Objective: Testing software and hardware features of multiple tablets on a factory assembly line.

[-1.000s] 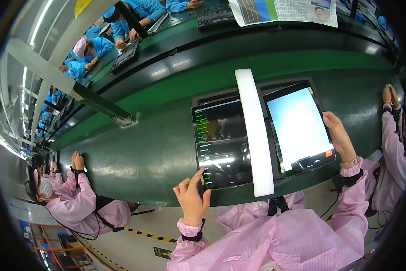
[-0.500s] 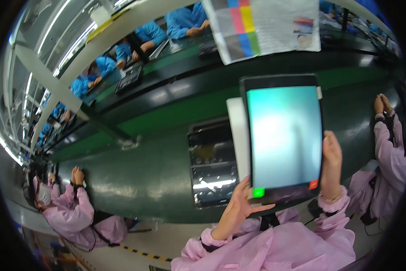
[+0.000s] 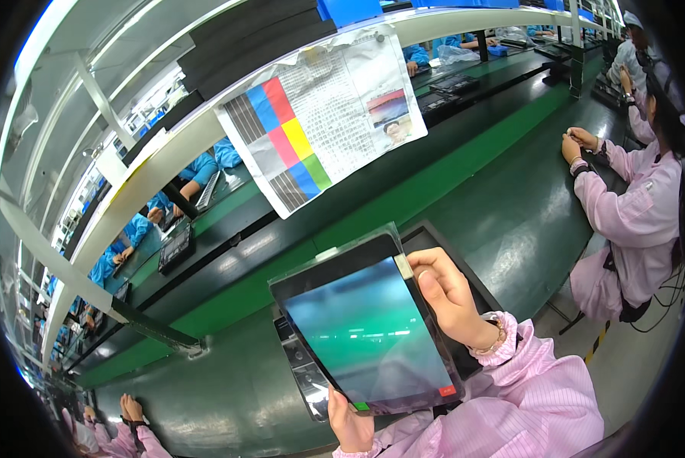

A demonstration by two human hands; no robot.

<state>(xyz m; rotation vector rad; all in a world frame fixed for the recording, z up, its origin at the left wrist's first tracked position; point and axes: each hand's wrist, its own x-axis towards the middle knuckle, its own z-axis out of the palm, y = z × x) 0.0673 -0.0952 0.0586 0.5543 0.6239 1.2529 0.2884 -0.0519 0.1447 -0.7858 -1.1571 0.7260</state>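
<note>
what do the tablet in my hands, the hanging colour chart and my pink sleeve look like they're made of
Tablet: probably glass-fronted and glossy, judging by the apparent sheen over its flat display.
Colour chart: likely paper, fairly matte, given its creases and wavy edges.
Pink sleeve: matte fabric, probably woven, with soft folds and fine stripes; the fibre I can't tell.

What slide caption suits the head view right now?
Left hand and right hand hold a lit tablet above a green workbench, a colour-block sheet hanging beyond.
</note>
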